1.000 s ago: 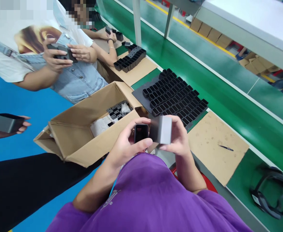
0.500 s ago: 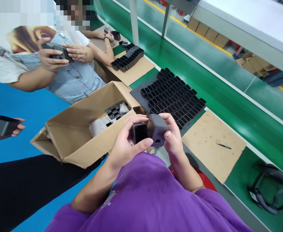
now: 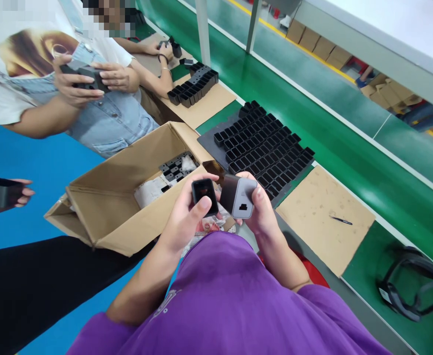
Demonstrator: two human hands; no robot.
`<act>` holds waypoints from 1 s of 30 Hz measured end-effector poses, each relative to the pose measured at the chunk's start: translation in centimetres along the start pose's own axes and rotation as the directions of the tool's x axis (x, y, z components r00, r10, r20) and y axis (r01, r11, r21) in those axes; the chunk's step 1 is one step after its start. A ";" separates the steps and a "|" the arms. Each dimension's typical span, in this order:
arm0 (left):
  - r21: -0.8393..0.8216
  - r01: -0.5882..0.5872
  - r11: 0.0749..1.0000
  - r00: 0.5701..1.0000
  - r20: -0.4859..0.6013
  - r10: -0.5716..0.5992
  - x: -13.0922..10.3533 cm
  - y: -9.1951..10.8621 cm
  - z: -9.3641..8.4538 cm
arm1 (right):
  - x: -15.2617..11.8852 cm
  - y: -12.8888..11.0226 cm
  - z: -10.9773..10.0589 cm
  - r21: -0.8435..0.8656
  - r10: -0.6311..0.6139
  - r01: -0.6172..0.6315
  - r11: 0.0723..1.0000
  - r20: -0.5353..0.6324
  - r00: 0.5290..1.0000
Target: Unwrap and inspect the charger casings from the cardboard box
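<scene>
In my left hand (image 3: pixel 186 209) is a black plastic housing (image 3: pixel 211 204), its dark open side turned up and my thumb lying over the rim. Fingers of my right hand (image 3: pixel 262 207) wrap round a second dark grey housing (image 3: pixel 243 199), whose end face shows a small black cutout. The two housings are held side by side in front of my purple shirt, a narrow gap between them. Just past my hands, many similar black housings (image 3: pixel 264 145) stand in rows on a dark sheet, open ends up.
A cardboard box (image 3: pixel 109 182) with small dark parts and white wrapping stands at left. Right of the rows lie a cardboard sheet (image 3: pixel 312 222), tweezers (image 3: pixel 341 220) and a black head strap (image 3: pixel 410 286). Co-workers' hands (image 3: pixel 78 81) hold other housings at upper left; another hand (image 3: pixel 23 192) enters from the left edge.
The two housings have moved slightly apart. The right one has turned so its cutout face shows more fully; the left one's opening has tilted more toward me.
</scene>
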State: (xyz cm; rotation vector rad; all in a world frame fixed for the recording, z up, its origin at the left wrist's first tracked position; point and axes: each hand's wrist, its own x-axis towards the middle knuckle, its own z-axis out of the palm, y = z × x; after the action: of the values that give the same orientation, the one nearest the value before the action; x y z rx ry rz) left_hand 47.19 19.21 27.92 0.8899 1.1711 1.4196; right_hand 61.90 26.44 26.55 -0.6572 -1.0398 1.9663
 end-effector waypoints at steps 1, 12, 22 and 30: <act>-0.015 0.011 1.000 1.000 0.013 -0.011 0.0 -0.1 -0.2 | 0.0 0.0 0.0 -0.001 0.001 -0.001 1.000 0.002 1.000; -0.122 0.070 0.990 0.994 -0.071 -0.079 0.0 0.5 -0.2 | 0.0 -0.2 0.0 -0.013 -0.002 0.002 1.000 0.037 0.999; -0.449 0.289 0.845 0.929 -0.082 -0.361 1.4 0.0 1.5 | 0.0 0.3 -0.6 -0.025 -0.044 0.043 0.999 -0.044 0.998; -0.649 0.436 0.623 0.848 0.065 -0.525 1.7 -0.1 1.4 | 0.0 0.7 -0.7 -0.033 -0.079 0.078 0.996 -0.030 0.996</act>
State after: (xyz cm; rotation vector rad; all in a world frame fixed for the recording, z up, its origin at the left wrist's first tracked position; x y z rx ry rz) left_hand 48.24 21.17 28.03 -0.0311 0.8175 1.2903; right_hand 62.18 26.48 25.60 -0.6524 -1.0634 1.8693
